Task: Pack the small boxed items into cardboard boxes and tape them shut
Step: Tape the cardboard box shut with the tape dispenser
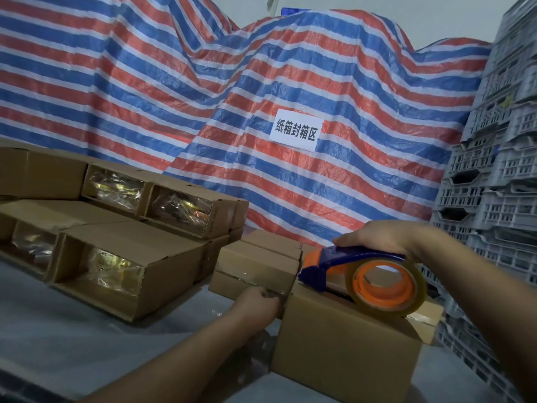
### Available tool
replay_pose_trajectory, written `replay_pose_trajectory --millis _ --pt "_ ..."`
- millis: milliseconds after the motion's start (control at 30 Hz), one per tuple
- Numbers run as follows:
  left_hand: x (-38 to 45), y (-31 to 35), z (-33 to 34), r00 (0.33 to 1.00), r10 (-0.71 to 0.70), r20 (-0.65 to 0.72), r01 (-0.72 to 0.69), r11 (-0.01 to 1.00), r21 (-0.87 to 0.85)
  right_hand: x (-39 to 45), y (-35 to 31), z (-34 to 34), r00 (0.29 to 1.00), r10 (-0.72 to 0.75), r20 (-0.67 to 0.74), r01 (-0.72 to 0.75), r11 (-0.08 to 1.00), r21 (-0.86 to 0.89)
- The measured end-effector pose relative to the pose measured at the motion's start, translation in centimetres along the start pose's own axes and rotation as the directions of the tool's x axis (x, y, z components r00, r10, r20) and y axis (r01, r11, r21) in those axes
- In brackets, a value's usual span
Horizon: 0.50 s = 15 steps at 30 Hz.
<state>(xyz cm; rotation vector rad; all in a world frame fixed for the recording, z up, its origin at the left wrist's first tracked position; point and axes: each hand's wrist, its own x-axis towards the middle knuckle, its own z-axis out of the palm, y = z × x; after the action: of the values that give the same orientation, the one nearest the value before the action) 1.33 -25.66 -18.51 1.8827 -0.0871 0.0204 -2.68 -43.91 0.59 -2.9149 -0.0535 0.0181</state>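
1. The step in hand looks like sealing the top seam of the cardboard box (345, 341) that stands on the table (87, 330) right in front of the person. To do it well, the tape dispenser (363, 274) should run straight along the seam with steady downward pressure, so the tape lies flat with no wrinkles.
2. The tape should run over the box edge and a little way down the side; a strip that stops on top would likely peel.
3. The right hand (374, 237) is closed over the blue handle of the dispenser from above, fingers wrapped round it. The dispenser's front end sits on the far end of the box top, and its roll of clear tape (389, 286) on an orange core stands upright over the lid.
4. The left hand (255, 303) is curled against the far left corner of the box, fingers bent and pressing at the edge. It seems to pin the tape end or steady the box; which of the two I cannot tell.
5. Keeping that left hand firm matters, since the box could slide as the dispenser pulls.
6. Small boxed items (116, 254) with clear windows lie stacked on the table to the left, well apart from the hands. More closed cartons (261, 263) sit just behind the box being taped.
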Motion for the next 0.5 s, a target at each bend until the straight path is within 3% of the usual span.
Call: replay_pose_trajectory --millis 100,200,333,500 --pt "-0.1 2.9 -0.5 0.999 0.046 0.0 -0.045 0.988 -0.145 0.1 0.2 -0.1 1.0 -0.014 0.004 0.014 1.0 0.019" --pt "-0.8 4.8 0.0 0.985 -0.06 0.16 0.087 0.982 -0.17 0.0 0.4 -0.3 0.999 -0.031 0.02 0.03 0.999 0.032" --pt "-1.1 3.9 -0.5 0.946 -0.053 0.32 0.131 0.965 -0.226 0.3 0.6 -0.2 0.998 -0.038 0.042 0.036 0.998 0.047" --pt "-1.0 3.9 -0.9 0.941 -0.069 0.331 0.133 0.975 -0.178 0.9 0.6 -0.6 0.995 -0.018 0.097 0.009 0.995 0.095"
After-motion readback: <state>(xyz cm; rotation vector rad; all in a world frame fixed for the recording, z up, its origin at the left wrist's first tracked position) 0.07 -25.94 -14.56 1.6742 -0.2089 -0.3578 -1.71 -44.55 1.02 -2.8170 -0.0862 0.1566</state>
